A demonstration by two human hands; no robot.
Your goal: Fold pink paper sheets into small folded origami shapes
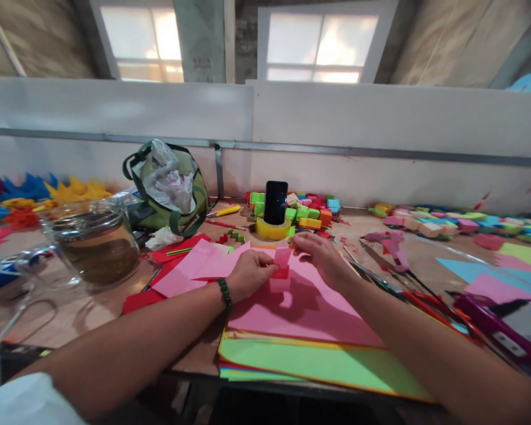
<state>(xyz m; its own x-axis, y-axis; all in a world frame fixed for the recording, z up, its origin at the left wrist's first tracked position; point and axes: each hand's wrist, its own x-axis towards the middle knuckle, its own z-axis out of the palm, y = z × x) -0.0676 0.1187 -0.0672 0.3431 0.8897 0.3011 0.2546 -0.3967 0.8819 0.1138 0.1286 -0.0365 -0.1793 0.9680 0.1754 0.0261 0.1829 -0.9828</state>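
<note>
My left hand (249, 274), with a dark green bead bracelet on its wrist, pinches a small folded pink paper piece (281, 257) between thumb and fingertips. The piece stands up, with a deeper pink fold in its middle. Just to its right, my right hand (316, 251) is half curled with the fingers slightly apart, and nothing shows in it. Both hands are above a pink sheet (310, 316) on top of a paper stack. Green sheets (331, 360) stick out at the stack's near edge. Loose pink paper (181, 284) lies left of my left hand.
A phone (275, 202) leans upright on a yellow tape roll (273, 229), before folded paper blocks (314, 213). Leftward stand a glass jar (92, 245) and a green bag (199, 189). A pink glue gun (393, 248) and a purple device (504, 321) lie right.
</note>
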